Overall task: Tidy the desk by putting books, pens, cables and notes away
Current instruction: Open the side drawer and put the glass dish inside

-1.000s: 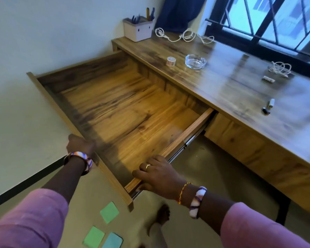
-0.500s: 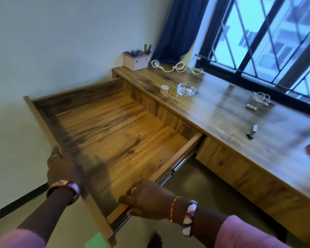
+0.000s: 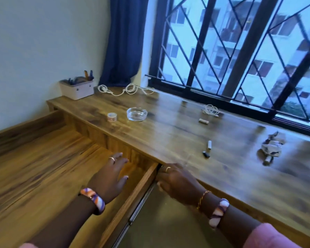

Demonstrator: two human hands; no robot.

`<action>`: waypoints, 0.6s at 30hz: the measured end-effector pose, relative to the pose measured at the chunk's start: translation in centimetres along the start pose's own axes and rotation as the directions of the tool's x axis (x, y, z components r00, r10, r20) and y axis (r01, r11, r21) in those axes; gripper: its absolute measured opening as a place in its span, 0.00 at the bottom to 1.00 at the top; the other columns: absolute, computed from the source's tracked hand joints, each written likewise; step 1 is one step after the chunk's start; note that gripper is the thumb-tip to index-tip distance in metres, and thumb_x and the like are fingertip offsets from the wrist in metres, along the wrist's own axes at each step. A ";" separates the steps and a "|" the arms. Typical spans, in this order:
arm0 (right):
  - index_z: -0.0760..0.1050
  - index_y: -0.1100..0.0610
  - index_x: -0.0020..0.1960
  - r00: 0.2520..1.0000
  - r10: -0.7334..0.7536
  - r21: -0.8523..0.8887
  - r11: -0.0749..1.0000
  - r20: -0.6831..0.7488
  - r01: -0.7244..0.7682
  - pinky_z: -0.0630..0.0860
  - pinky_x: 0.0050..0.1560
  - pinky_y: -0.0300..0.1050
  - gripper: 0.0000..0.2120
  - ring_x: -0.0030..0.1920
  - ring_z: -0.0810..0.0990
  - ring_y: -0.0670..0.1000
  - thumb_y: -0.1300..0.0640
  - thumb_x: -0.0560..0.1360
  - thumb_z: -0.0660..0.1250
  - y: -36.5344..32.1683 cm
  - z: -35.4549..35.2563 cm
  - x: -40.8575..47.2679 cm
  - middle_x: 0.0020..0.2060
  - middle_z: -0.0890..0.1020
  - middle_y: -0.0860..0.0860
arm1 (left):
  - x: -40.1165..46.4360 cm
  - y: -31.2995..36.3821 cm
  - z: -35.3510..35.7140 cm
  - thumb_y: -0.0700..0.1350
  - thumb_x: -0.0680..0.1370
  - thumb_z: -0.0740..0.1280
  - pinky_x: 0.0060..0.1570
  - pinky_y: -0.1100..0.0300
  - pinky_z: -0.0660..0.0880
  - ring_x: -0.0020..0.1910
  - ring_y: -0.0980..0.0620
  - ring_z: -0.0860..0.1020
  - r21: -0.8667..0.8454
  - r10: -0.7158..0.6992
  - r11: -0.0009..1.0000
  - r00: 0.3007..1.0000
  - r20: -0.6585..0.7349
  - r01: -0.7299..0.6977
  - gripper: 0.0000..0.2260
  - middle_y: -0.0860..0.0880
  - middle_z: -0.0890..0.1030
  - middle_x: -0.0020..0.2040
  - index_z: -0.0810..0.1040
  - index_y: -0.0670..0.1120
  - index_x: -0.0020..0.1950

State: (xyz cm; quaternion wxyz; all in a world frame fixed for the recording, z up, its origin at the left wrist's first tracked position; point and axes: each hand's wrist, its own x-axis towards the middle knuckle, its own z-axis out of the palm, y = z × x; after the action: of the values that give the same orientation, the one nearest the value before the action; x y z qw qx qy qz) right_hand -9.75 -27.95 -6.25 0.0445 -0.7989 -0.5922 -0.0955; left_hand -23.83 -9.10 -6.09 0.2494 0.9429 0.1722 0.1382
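Head view: drawer [image 3: 43, 176] pulled out, nothing visible inside. Left hand [image 3: 109, 176] flat over the drawer's inside, fingers spread, holding nothing. Right hand [image 3: 175, 181] at the drawer's right side rail under the desk [image 3: 222, 176] edge, fingers curled, grip unclear. On the desk: white cable [image 3: 125, 89] by pen holder [image 3: 77, 89], second cable [image 3: 210, 110] near the window, tape roll [image 3: 112, 116] just beside glass ashtray [image 3: 136, 114], marker [image 3: 209, 144] with cap [image 3: 206, 154] off, crumpled paper [image 3: 271, 149]

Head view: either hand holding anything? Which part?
Left hand is open over the drawer, holding nothing. Right hand rests at the desk edge; grip unclear.
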 end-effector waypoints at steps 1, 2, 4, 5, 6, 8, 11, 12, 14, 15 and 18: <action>0.79 0.52 0.48 0.994 0.077 -0.024 0.997 -0.072 -0.078 0.77 0.51 0.49 0.17 0.51 0.79 0.52 0.49 0.74 0.53 2.2 0.1 0.0 0.48 0.82 0.50 | 2.0 0.9 0.8 0.44 0.76 0.66 0.61 0.58 0.71 0.64 0.49 0.73 0.017 0.040 0.999 0.999 0.027 -0.040 0.21 0.49 0.61 0.74 0.69 0.47 0.68; 0.79 0.51 0.46 0.977 0.158 -0.037 0.986 -0.145 -0.165 0.78 0.49 0.47 0.14 0.49 0.80 0.52 0.51 0.73 0.55 4.1 0.2 -0.1 0.46 0.82 0.50 | 3.6 1.8 1.5 0.45 0.76 0.65 0.62 0.60 0.69 0.65 0.49 0.73 0.034 0.081 0.996 0.996 0.038 -0.083 0.20 0.48 0.64 0.72 0.70 0.46 0.67; 0.79 0.51 0.47 0.897 0.379 0.014 0.922 -0.229 -0.386 0.78 0.48 0.48 0.13 0.51 0.81 0.55 0.53 0.72 0.57 8.6 0.4 -0.6 0.49 0.82 0.52 | 7.7 4.3 3.7 0.50 0.72 0.63 0.57 0.63 0.73 0.61 0.49 0.77 0.073 0.182 0.980 0.983 0.039 -0.184 0.19 0.45 0.74 0.64 0.77 0.44 0.61; 0.79 0.52 0.49 0.843 0.477 0.041 0.875 -0.247 -0.483 0.78 0.49 0.50 0.14 0.53 0.80 0.57 0.53 0.72 0.57 10.8 0.7 -0.9 0.51 0.82 0.54 | 9.4 5.6 5.1 0.54 0.69 0.60 0.53 0.61 0.76 0.57 0.48 0.80 0.073 0.232 0.969 0.971 0.056 -0.236 0.22 0.44 0.78 0.60 0.79 0.44 0.57; 0.79 0.52 0.51 0.788 0.565 0.074 0.821 -0.247 -0.565 0.77 0.51 0.52 0.14 0.55 0.79 0.59 0.53 0.71 0.57 12.9 0.9 -1.3 0.54 0.81 0.56 | 11.2 7.1 6.5 0.56 0.67 0.56 0.54 0.58 0.77 0.57 0.47 0.80 0.037 0.270 0.961 0.959 0.088 -0.274 0.25 0.44 0.78 0.59 0.79 0.44 0.57; 0.80 0.52 0.55 0.727 0.665 0.193 0.747 -0.171 -0.637 0.75 0.55 0.50 0.18 0.58 0.77 0.61 0.51 0.70 0.59 16.6 1.2 -2.0 0.59 0.78 0.59 | 14.8 10.5 8.9 0.56 0.69 0.55 0.61 0.54 0.74 0.64 0.48 0.75 -0.021 0.296 0.955 0.940 0.169 -0.297 0.27 0.46 0.73 0.66 0.75 0.46 0.63; 0.81 0.50 0.54 0.791 0.611 0.322 0.744 0.027 -0.585 0.71 0.57 0.42 0.23 0.59 0.76 0.57 0.44 0.69 0.54 20.8 1.4 -2.5 0.64 0.75 0.57 | 21.9 14.8 12.0 0.45 0.73 0.64 0.67 0.56 0.67 0.68 0.46 0.69 -0.055 0.357 0.934 0.921 0.156 -0.352 0.23 0.45 0.68 0.69 0.69 0.44 0.68; 0.81 0.49 0.53 0.811 0.583 0.341 0.753 0.050 -0.563 0.71 0.58 0.41 0.22 0.59 0.76 0.55 0.44 0.69 0.54 21.6 1.6 -2.5 0.64 0.74 0.55 | 24.3 15.8 12.7 0.43 0.74 0.65 0.69 0.57 0.64 0.69 0.45 0.67 -0.049 0.357 0.934 0.923 0.141 -0.354 0.23 0.43 0.67 0.70 0.68 0.43 0.69; 0.81 0.48 0.50 0.805 0.589 0.422 0.716 0.062 -0.556 0.73 0.59 0.41 0.15 0.59 0.76 0.54 0.51 0.70 0.58 23.0 2.3 -2.4 0.63 0.75 0.52 | 29.4 17.6 14.5 0.41 0.76 0.63 0.71 0.56 0.60 0.71 0.43 0.63 0.041 0.339 0.937 0.930 0.142 -0.347 0.25 0.40 0.62 0.72 0.62 0.41 0.71; 0.81 0.48 0.51 0.803 0.593 0.459 0.700 0.054 -0.547 0.73 0.59 0.42 0.13 0.59 0.76 0.53 0.54 0.71 0.60 23.6 2.6 -2.1 0.63 0.76 0.51 | 31.4 18.3 15.4 0.41 0.77 0.61 0.72 0.54 0.59 0.73 0.43 0.60 0.111 0.317 0.935 0.934 0.166 -0.338 0.25 0.40 0.59 0.74 0.59 0.41 0.73; 0.79 0.52 0.57 0.829 0.557 0.451 0.727 0.054 -0.518 0.70 0.62 0.40 0.14 0.62 0.74 0.51 0.61 0.74 0.62 24.7 3.1 -0.8 0.64 0.75 0.50 | 35.1 20.4 17.9 0.40 0.78 0.57 0.72 0.48 0.59 0.76 0.41 0.51 0.289 0.259 0.893 0.918 0.300 -0.346 0.27 0.41 0.48 0.77 0.51 0.41 0.75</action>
State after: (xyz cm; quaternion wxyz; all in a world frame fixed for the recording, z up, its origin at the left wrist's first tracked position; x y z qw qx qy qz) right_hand 13.89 -35.44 -8.43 0.2777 -0.8986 -0.3386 0.0262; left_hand 19.29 -19.52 -4.37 0.0798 0.9965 0.0101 0.0227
